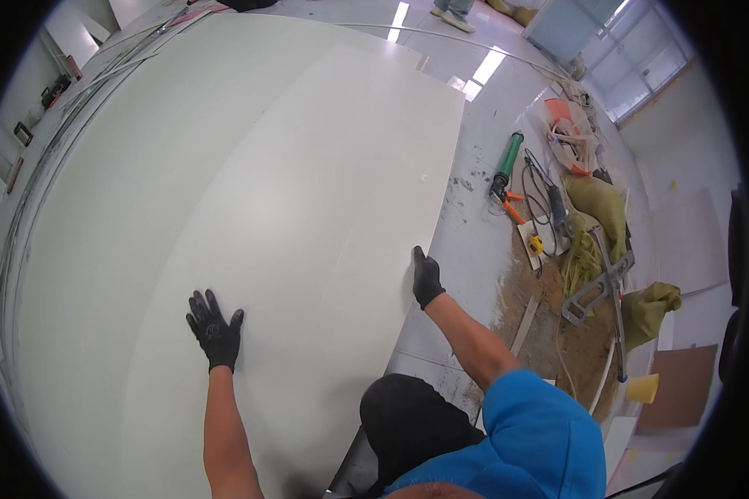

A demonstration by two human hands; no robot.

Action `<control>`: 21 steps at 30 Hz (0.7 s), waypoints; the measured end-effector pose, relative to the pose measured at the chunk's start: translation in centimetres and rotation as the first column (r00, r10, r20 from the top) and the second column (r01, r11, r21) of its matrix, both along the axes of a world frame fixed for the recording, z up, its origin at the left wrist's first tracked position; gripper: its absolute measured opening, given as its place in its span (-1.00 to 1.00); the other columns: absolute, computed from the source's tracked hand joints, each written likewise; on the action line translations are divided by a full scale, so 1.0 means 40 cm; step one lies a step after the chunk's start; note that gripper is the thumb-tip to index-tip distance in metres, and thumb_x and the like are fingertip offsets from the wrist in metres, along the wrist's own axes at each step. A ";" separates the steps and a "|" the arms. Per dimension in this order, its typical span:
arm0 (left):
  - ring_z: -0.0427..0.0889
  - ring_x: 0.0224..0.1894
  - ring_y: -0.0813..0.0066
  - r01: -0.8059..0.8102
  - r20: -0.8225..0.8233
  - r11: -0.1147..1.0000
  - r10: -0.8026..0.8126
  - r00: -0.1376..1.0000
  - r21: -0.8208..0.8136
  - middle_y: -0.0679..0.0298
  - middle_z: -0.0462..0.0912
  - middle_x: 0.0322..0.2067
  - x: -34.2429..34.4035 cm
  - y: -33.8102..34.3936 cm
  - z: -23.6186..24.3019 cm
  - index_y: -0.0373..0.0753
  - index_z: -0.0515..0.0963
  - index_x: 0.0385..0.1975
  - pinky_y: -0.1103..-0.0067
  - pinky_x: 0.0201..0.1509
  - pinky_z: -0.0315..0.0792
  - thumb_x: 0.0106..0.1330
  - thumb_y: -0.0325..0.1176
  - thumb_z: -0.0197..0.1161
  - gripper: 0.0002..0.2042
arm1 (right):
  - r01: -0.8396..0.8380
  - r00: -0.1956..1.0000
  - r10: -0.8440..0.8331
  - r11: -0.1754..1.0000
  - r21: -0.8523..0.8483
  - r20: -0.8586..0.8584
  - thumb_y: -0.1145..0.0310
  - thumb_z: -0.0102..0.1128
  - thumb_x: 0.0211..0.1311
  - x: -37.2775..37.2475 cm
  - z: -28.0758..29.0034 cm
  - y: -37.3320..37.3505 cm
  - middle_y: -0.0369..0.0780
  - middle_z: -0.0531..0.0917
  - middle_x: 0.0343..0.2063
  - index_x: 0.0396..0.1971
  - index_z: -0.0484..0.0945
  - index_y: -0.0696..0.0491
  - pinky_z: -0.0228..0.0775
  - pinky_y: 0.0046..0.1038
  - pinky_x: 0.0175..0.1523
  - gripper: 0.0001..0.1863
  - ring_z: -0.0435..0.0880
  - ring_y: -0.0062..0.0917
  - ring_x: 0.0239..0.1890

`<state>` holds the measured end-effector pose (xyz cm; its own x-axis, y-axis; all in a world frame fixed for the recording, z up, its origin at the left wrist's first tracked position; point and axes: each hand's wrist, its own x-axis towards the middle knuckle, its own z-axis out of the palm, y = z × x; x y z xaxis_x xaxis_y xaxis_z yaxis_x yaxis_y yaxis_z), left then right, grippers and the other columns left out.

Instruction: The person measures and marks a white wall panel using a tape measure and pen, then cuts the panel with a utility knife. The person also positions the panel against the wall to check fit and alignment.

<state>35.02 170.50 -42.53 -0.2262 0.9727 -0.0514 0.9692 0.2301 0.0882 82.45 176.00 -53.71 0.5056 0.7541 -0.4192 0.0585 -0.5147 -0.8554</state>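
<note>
A large smooth white panel (250, 208) fills most of the view, its right edge running down toward my knee. My left hand (215, 331), in a black glove, lies flat on the panel with fingers spread. At the right edge, my right hand (426, 279), also gloved in black, grips the panel's rim. Its thumb side points away from me, and the other fingers are partly hidden by the hand and the edge. My dark-clad knee (404, 420) is beside the panel's near right edge.
On the floor at right lie a green caulking gun (508, 162) with orange handles, a corded power tool (555, 204), a yellow tape measure (536, 244), a grey metal frame tool (591, 298) and olive sacks (597, 204). A person's shoe (458, 21) shows at the far side.
</note>
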 end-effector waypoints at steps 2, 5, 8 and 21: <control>-0.17 0.45 0.18 -0.007 -0.012 0.999 0.008 1.000 0.037 0.09 -0.10 0.41 0.003 0.013 -0.002 -0.15 -0.03 0.38 0.23 0.46 -0.28 0.28 0.05 0.09 -0.25 | -0.024 0.994 0.032 0.997 -0.075 0.104 -0.14 -0.03 0.28 -0.003 -0.013 0.019 -0.15 0.54 -0.60 -0.46 0.50 0.22 0.32 -0.29 -0.31 -0.40 0.48 -0.38 -0.49; -0.14 0.45 0.18 -0.003 -0.042 0.997 0.006 0.999 0.075 0.09 -0.08 0.40 -0.002 0.013 -0.016 -0.15 -0.01 0.38 0.24 0.46 -0.26 0.28 0.04 0.10 -0.25 | 0.068 0.973 -0.045 0.993 -0.094 0.227 -0.19 -0.13 0.29 -0.046 -0.004 0.028 0.00 0.58 -0.48 -0.41 0.51 0.27 0.33 -0.21 -0.16 -0.32 0.54 -0.22 -0.34; -0.12 0.44 0.17 0.034 -0.044 0.993 -0.029 0.999 0.111 0.08 -0.06 0.40 0.003 0.007 -0.028 -0.15 0.00 0.38 0.23 0.45 -0.24 0.28 0.04 0.10 -0.25 | 0.153 0.957 -0.127 0.985 -0.082 0.261 -0.19 -0.19 0.32 -0.058 0.010 0.031 -0.01 0.56 -0.49 -0.40 0.51 0.26 0.32 -0.23 -0.16 -0.32 0.50 -0.25 -0.37; -0.10 0.44 0.14 0.059 -0.036 0.986 -0.054 0.998 0.155 0.08 -0.05 0.39 -0.011 0.015 -0.033 -0.15 0.01 0.37 0.22 0.44 -0.20 0.27 0.02 0.14 -0.25 | 0.306 0.922 -0.276 0.949 -0.074 0.271 -0.19 -0.32 0.37 -0.058 -0.009 0.078 -0.09 0.50 -0.58 -0.46 0.51 0.20 0.32 -0.28 -0.21 -0.30 0.42 -0.27 -0.46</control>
<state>34.57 171.11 -43.86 -0.1696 0.9796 0.1080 0.9831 0.1606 0.0877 80.11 179.13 -54.09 0.7961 0.5128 -0.3214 0.0987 -0.6340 -0.7670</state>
